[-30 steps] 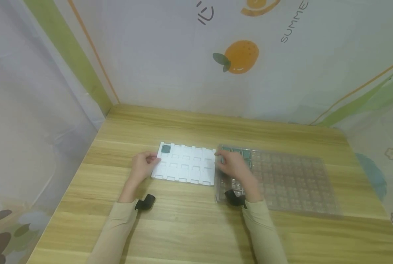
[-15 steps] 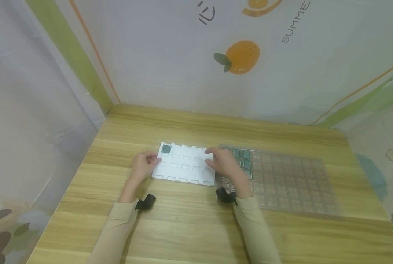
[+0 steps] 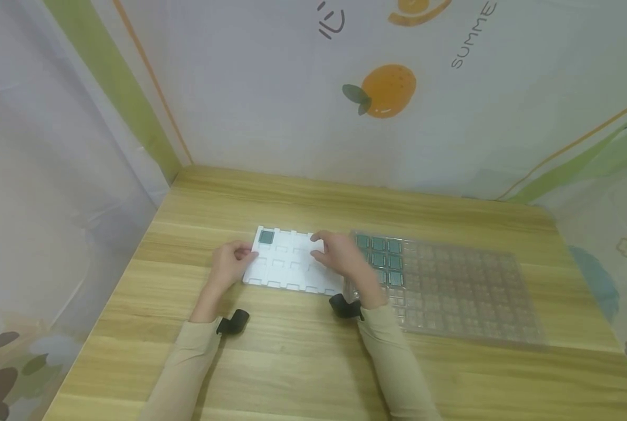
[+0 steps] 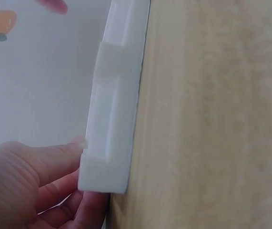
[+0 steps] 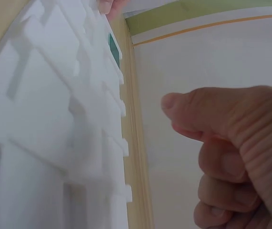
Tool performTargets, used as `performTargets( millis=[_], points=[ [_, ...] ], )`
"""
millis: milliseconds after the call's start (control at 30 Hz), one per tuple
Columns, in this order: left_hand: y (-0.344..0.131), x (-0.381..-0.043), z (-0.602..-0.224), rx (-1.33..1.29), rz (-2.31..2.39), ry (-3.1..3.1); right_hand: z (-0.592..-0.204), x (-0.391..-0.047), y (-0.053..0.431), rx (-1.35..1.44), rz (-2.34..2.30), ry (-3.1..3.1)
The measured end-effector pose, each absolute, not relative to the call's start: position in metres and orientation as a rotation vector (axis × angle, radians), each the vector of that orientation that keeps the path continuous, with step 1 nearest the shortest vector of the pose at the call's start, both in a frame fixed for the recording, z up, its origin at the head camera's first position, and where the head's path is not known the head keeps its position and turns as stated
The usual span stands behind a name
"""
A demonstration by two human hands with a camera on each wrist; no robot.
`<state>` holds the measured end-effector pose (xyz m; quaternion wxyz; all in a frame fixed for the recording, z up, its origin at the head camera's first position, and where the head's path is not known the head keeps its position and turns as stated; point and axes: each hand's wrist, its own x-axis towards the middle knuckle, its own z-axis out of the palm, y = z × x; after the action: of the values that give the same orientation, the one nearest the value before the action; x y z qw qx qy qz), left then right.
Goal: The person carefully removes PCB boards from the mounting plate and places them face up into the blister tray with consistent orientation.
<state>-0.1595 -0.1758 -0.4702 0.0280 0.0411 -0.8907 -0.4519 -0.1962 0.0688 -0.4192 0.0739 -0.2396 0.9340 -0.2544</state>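
Note:
A white slotted tray (image 3: 279, 272) lies on the table, with one square green chip (image 3: 266, 237) in its far left pocket. My left hand (image 3: 229, 263) holds the tray's left edge, the thumb on top and fingers beneath, as the left wrist view shows. Over the tray's right part hovers my right hand (image 3: 340, 254). Its thumb and index finger stand apart in the head view, and I see nothing between them. The other fingers (image 5: 226, 191) are bent in the right wrist view. Several green chips (image 3: 395, 261) fill the left pockets of a clear plastic tray (image 3: 466, 292).
The clear tray lies right of the white one, its left side partly behind my right forearm. A wooden table (image 3: 292, 362) carries both trays. A white printed curtain (image 3: 271, 117) hangs along the back edge. Each wrist bears a black camera mount (image 3: 234, 321).
My right hand has moved left from the border between the trays to above the white tray, uncovering more green chips in the clear tray. My left hand stays on the edge.

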Motion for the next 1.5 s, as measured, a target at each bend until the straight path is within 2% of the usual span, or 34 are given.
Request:
performTargets(
  millis=[867,1500],
  points=[
    [-0.176,-0.159,-0.472,0.112,-1.402,-2.73,-0.423,-0.209,0.032,-0.874,-0.593,2.829],
    [-0.177,-0.16,-0.474,0.106,-1.429,-2.72,-0.425,-0.221,-0.001,-0.762,-0.539,2.823]
  ],
)
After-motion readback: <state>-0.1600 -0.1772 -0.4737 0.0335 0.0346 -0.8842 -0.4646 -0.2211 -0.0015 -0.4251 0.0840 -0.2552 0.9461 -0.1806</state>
